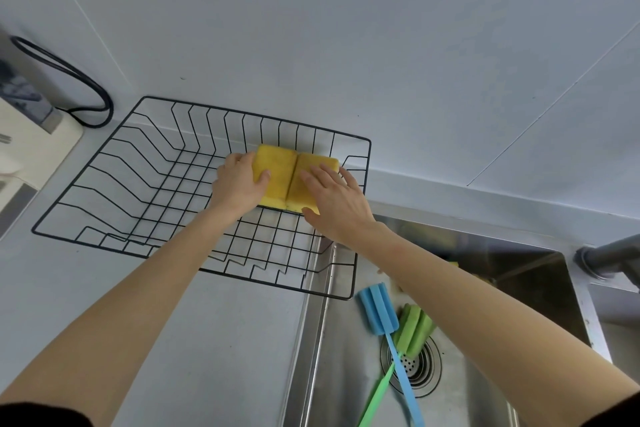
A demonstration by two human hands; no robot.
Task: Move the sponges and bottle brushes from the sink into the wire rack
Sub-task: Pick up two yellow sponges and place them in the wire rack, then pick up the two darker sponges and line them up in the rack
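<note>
So closest to the camera there's the sink (485, 288), steel, and both bottle brushes are sitting down in it near the drain (412, 367): the blue brush (377, 310) and the green brush (415, 328), foam heads touching and the long handles crossing over each other toward the bottom of the frame. Nobody's touching those. There's a bit of something yellowish further back in the sink, tucked behind the right forearm, can't tell what it is. Moving up, the wire rack (104, 204) sits on the counter with its right corner hanging over the sink edge, and both hands are in it. The left hand (239, 187) has its fingers curled around the left edge of one yellow sponge (275, 173), thumb on top. The right hand (337, 201) lies mostly flat and spread on the second yellow sponge (311, 180), more pressing than gripping from what's visible. The two sponges are side by side, touching, at the back right of the rack. Progress looks like roughly halfway: sponges basically placed, brushes left to go. Past that it's just a cable (86, 87) and plain wall.
</note>
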